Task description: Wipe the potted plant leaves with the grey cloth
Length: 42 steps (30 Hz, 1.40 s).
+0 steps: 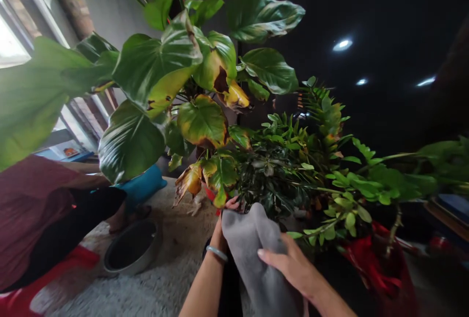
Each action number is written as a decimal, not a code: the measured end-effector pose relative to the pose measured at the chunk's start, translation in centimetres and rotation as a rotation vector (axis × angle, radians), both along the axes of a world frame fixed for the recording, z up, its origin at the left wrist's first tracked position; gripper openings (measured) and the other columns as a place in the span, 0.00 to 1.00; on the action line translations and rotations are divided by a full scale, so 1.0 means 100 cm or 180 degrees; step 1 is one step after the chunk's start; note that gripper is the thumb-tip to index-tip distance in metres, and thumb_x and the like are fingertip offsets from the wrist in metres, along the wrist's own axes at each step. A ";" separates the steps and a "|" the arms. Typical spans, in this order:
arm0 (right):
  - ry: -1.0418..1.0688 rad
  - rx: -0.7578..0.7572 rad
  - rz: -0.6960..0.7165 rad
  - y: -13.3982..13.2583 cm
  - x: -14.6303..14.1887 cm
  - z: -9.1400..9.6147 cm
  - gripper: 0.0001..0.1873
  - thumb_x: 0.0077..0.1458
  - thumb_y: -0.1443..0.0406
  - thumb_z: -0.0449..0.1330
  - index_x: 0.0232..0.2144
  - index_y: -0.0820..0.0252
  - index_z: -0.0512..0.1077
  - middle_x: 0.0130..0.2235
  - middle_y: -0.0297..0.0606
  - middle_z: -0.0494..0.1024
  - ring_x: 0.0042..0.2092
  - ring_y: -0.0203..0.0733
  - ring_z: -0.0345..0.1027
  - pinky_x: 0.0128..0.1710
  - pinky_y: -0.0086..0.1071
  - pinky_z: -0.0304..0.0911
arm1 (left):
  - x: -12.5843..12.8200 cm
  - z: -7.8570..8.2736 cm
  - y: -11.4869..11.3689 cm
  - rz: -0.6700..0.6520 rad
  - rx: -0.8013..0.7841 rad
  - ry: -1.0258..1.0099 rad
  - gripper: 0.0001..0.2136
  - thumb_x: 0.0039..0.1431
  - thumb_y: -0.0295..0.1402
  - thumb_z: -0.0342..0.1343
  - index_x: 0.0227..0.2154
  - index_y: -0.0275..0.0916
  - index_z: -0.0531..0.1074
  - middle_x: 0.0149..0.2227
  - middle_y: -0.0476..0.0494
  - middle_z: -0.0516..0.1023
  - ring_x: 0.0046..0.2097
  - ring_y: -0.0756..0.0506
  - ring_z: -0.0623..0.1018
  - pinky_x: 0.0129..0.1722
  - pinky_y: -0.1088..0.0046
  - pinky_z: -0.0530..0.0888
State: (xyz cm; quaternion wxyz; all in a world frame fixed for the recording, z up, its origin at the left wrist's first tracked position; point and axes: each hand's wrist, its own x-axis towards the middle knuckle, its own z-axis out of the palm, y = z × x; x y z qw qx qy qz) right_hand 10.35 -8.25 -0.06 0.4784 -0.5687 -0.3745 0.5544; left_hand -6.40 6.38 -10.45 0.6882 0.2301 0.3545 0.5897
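Note:
A grey cloth (252, 253) hangs in front of me, its upper edge bunched into two bumps. My right hand (295, 263) grips its right side, thumb lying on top and the other fingers behind the fabric. At the cloth's upper left corner is my left hand (231, 203), mostly hidden by it; a few bent fingertips show at the edge. A pale bangle (217, 253) circles my left wrist. Just above the hands are drooping yellow-brown leaves (192, 180) and dark small-leaved foliage (269, 170) of potted plants.
Large green leaves (157, 60) spread overhead. To the left, a person in a maroon top (36, 185) sits low on a red stool (69, 263), beside a grey basin (132, 248) on the rough floor. A red bag (384, 268) and a leafy succulent plant (351, 209) stand at right.

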 end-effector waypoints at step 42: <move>0.0833 0.0639 -0.2105 0.056 0.045 0.065 0.21 0.25 0.62 0.71 0.28 0.57 0.74 0.28 0.36 0.81 0.34 0.49 0.76 0.33 0.38 0.72 | 0.027 0.013 -0.010 -0.0317 -0.0192 -0.0072 0.16 0.34 0.27 0.71 0.23 0.37 0.67 0.17 0.55 0.70 0.20 0.52 0.72 0.23 0.75 0.69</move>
